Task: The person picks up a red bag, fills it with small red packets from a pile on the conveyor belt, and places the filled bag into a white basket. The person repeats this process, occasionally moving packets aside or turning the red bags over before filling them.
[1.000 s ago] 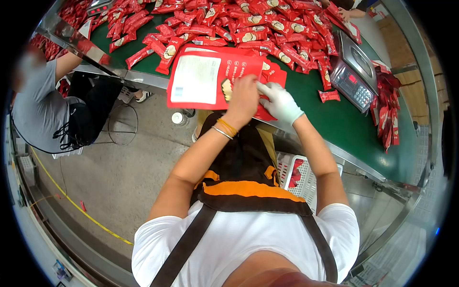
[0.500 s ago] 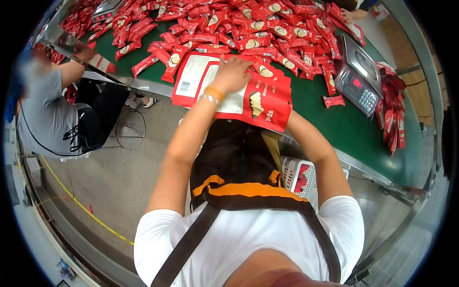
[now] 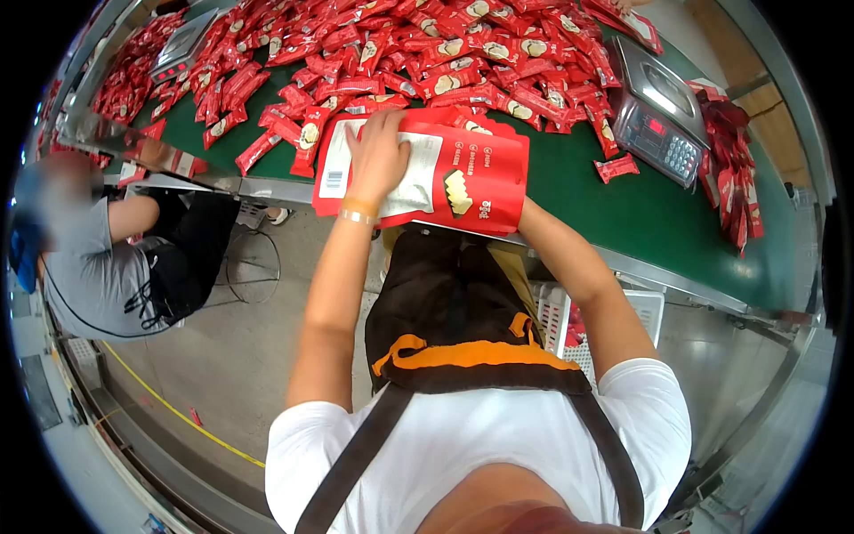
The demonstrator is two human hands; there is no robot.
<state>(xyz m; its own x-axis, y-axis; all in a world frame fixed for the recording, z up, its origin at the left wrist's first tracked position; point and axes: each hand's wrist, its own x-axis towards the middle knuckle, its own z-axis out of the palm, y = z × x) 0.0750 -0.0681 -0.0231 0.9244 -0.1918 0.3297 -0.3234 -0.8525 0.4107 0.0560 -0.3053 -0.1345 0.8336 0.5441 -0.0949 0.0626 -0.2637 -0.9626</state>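
Several large flat red pouches [image 3: 503, 182] with a pale label lie stacked at the near edge of the green table. My left hand [image 3: 378, 160] rests on top of the stack at its left part, fingers spread and pointing away from me. The right forearm reaches to the stack's right end, and my right hand is hidden beneath or behind the pouches. Beyond the stack lies a heap of small red packets [image 3: 445, 53].
A digital scale [image 3: 658, 116] stands on the green table [image 3: 569, 200] at the right, with red pouches [image 3: 729, 178] beyond it. Another scale [image 3: 182, 44] is at the back left. A co-worker [image 3: 116, 258] sits at left. A white basket [image 3: 640, 311] is below the table.
My left hand has shifted left across the pouch and now points more directly away from me. The whole view has shifted slightly.
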